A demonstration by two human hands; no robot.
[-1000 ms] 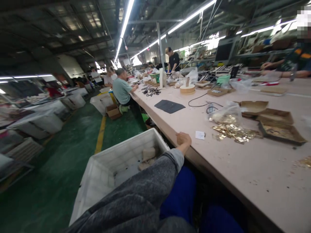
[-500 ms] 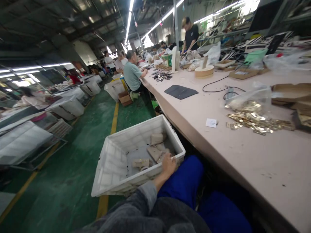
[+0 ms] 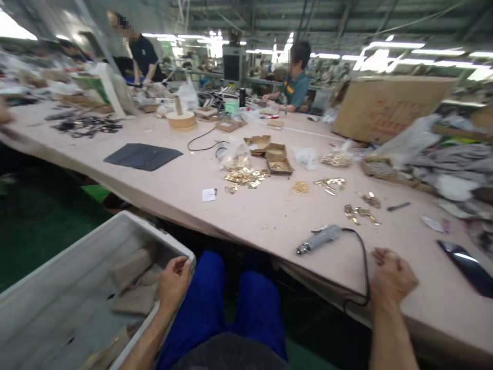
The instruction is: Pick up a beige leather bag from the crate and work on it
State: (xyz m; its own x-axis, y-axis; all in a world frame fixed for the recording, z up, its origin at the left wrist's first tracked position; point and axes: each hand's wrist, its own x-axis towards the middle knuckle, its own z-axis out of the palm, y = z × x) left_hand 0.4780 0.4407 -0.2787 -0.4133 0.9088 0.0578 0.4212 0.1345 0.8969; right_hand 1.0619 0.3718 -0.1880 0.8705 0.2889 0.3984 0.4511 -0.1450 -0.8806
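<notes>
Left hand (image 3: 174,281) is clamped on the near corner rim of the white plastic crate (image 3: 77,257), which sits low beside the knees, below the bench edge. Right hand (image 3: 393,277) rests curled into a fist on the pale pink bench (image 3: 269,216), just beside the black cable (image 3: 364,262) of a grey handheld power tool (image 3: 319,239).

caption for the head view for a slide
Left hand grips the rim of a white bin; right hand curled over the table beside a corded tool.
</notes>
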